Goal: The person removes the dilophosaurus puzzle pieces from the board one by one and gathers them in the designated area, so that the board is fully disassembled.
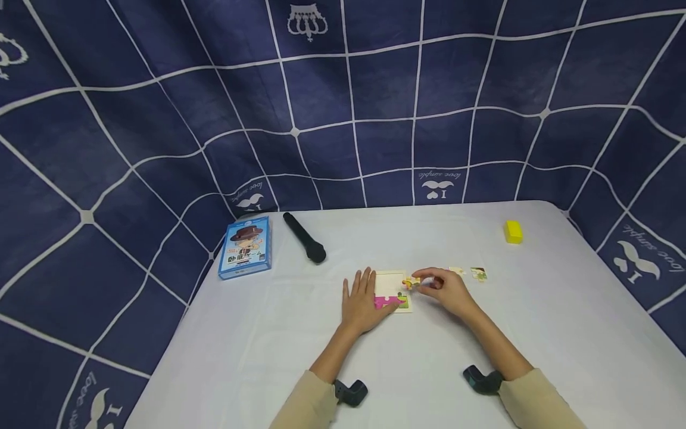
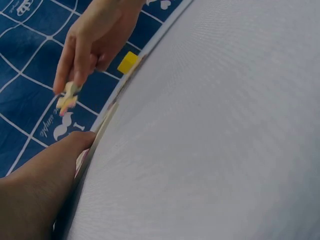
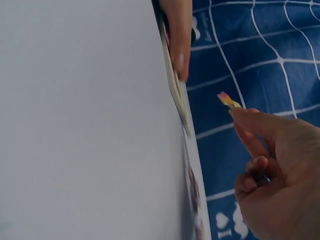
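A shallow cream puzzle tray [image 1: 390, 277] lies on the white table, with pink and green puzzle pieces [image 1: 387, 301] along its near side. My left hand [image 1: 362, 304] rests over the tray's left edge, fingers straight and spread, thumb on the near pieces. Above the tray's right side, my right hand [image 1: 445, 289] pinches a yellow and pink puzzle piece [image 1: 411, 283] between thumb and fingertips. In the right wrist view that puzzle piece [image 3: 229, 100] stands clear of the table, tilted, at the tips of the thumb and index finger.
Loose puzzle pieces [image 1: 479, 274] lie right of the tray, partly behind my right hand. A yellow block [image 1: 513, 232] sits at the back right. A black microphone [image 1: 305, 238] and a blue box [image 1: 245, 248] are at the back left. A dark patterned curtain [image 1: 386, 143] surrounds the table.
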{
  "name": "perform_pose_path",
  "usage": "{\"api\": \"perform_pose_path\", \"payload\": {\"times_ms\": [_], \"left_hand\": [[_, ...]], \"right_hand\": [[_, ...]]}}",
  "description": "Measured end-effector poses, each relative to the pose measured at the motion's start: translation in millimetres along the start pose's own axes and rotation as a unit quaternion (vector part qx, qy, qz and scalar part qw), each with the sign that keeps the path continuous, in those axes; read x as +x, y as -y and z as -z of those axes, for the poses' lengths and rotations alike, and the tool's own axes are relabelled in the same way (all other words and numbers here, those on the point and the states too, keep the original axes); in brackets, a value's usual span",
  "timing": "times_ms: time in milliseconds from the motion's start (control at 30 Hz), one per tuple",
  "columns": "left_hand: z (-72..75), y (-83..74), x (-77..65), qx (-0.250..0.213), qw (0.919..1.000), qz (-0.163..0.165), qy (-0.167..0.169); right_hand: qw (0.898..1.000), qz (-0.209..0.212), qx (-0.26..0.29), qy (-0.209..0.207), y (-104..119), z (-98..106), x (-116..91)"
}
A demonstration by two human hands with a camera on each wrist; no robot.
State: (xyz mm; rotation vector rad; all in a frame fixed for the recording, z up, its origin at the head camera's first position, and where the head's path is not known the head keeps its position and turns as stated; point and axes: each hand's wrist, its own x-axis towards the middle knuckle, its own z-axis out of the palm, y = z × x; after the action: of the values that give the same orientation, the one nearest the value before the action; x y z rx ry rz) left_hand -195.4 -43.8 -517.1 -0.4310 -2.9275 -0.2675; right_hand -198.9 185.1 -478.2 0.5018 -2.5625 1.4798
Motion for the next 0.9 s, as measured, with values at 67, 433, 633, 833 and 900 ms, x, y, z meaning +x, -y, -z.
{"api": "perform_pose_path", "payload": {"times_ms": [67,433,633,833,900], "left_hand": [[0.5,1.1,-0.1,-0.003,1.0000,0.002,-0.002],[-1.8,1.2,-3.2,-0.021,0.9998,0.001,-0.004],[-2.3,-0.1,-2.8,-0.017,0.9999,-0.003,-0.002],[0.3,-0.5,-3.1,-0.015,0.9999,0.002,0.005],[0.7,-0.5,-3.2,-0.013,0.9999,0.002,0.005]], "right_hand": [[1.000,-0.014,0.001,-0.004,-1.7,12.9,-5.0],[0.995,-0.074,-0.052,-0.037,-36.7,86.7,-42.6],[0.992,-0.106,-0.066,-0.011,-56.6,108.4,-58.0],[0.988,-0.133,-0.077,0.009,-68.7,110.4,-63.0],[0.988,-0.125,-0.089,0.006,-70.0,109.2,-63.0]]}}
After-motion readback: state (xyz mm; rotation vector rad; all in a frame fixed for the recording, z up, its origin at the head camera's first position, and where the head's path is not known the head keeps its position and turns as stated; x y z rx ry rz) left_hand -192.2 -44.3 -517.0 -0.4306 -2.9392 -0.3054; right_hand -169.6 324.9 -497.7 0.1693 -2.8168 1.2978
